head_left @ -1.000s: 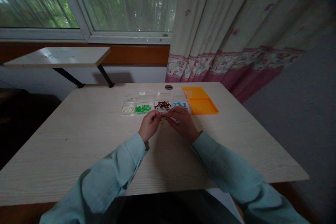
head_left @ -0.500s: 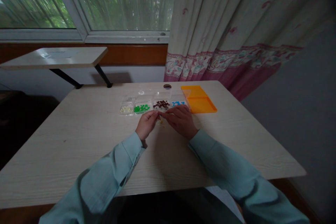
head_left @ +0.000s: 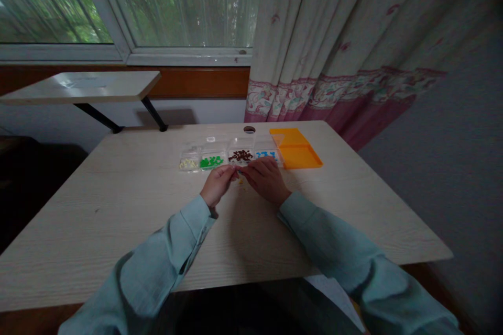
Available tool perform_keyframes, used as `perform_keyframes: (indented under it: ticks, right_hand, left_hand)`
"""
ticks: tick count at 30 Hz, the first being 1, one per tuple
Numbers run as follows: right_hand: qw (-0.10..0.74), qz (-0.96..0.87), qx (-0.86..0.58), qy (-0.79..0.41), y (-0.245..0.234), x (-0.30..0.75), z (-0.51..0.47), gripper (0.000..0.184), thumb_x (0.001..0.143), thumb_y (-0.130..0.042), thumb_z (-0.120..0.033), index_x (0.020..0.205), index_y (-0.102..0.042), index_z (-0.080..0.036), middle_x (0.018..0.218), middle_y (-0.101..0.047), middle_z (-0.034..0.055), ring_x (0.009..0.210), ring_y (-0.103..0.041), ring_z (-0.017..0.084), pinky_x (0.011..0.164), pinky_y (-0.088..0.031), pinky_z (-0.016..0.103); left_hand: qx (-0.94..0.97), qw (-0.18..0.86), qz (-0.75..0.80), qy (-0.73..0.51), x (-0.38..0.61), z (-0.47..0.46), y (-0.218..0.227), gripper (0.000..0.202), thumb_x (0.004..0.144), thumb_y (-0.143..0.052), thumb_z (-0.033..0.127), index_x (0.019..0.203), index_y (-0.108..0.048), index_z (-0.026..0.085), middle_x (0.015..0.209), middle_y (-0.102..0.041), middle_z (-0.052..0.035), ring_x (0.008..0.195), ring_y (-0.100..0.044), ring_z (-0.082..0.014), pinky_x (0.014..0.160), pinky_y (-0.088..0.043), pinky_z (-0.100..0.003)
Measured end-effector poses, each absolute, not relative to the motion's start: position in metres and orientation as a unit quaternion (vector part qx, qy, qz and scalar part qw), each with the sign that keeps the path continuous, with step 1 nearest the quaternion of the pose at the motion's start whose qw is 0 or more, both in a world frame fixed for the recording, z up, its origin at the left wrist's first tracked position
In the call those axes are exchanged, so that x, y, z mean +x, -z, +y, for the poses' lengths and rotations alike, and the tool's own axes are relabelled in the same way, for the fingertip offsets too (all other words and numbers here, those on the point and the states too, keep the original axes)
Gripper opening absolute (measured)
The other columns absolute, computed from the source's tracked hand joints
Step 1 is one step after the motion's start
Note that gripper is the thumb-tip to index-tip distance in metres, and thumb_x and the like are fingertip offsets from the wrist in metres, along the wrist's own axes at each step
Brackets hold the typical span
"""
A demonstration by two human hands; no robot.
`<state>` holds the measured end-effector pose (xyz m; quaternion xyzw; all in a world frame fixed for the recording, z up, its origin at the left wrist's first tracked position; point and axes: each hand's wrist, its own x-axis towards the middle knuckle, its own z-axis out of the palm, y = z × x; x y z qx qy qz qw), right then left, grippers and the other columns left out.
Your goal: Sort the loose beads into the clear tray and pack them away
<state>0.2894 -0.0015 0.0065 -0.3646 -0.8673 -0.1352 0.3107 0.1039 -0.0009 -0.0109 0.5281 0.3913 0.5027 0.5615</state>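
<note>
My left hand (head_left: 218, 183) and my right hand (head_left: 266, 179) meet fingertip to fingertip above the table, both closed in a pinch. Whatever sits between their fingers is too small to make out. Just below the fingertips, a few tiny yellow pieces (head_left: 241, 181) hang or lie; I cannot tell which. Right behind the hands stand clear plastic boxes holding small cream pieces (head_left: 189, 163), green pieces (head_left: 211, 162), dark brown pieces (head_left: 241, 155) and blue pieces (head_left: 266, 155). The right hand's fingers partly cover the front of the box with blue pieces.
An orange open case (head_left: 301, 156) lies to the right of the boxes. A round cable hole (head_left: 249, 129) is at the table's back edge. A raised shelf (head_left: 86, 86) on black legs stands back left. Behind the table (head_left: 129, 220) are a window and a curtain (head_left: 314, 52).
Both hands stay pinched together at nearly the same spot, with only slight finger movement. The whole view has shifted a little.
</note>
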Motion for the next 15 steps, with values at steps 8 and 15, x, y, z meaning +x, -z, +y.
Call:
perform_keyframes:
  ticks: [8,15]
  right_hand:
    - [0.383,-0.829,-0.398,0.092,-0.007,0.293,0.007,0.017,0.094,-0.055,-0.032,0.096,-0.071,-0.026,0.092,-0.066,0.0047,0.095,-0.055,0.020,0.091,-0.038,0.038]
    - [0.449,-0.698,-0.554,0.068,-0.004,0.335,0.041,0.022,0.091,-0.055,-0.038,0.090,-0.071,-0.023,0.091,-0.065,0.0066,0.094,-0.056,0.024,0.085,-0.038,0.040]
  left_hand:
    - [0.580,0.469,0.423,-0.514,0.105,0.000,0.017,0.037,0.094,-0.047,0.045,0.093,-0.069,0.016,0.070,-0.056,-0.0009,0.063,-0.049,-0.0127,0.062,-0.040,-0.025]
    - [0.780,0.115,0.462,-0.407,0.101,0.003,0.004,0.022,0.094,-0.053,0.031,0.101,-0.071,0.021,0.089,-0.062,-0.0061,0.092,-0.053,-0.0212,0.087,-0.039,-0.035]
